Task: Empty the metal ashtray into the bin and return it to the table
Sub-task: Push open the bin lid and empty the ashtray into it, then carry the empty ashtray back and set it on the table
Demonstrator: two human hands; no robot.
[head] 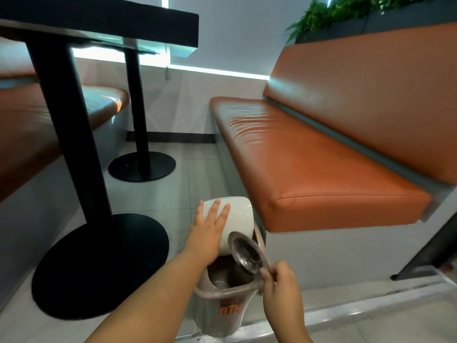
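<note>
A small grey bin (223, 315) with orange lettering stands on the floor beside the bench. Its white swing lid (238, 219) is tipped back, with my left hand (206, 233) pressed flat against it, fingers spread. My right hand (280, 284) pinches the rim of the round metal ashtray (247, 252), which is tilted steeply over the bin's dark opening (227, 273). The black table (103, 18) is at the upper left, seen from below.
Two black pedestal bases (99, 266) stand on the tiled floor to the left. An orange padded bench (316, 167) fills the right, and another bench is at far left. A planter with green leaves (346, 11) tops the bench back.
</note>
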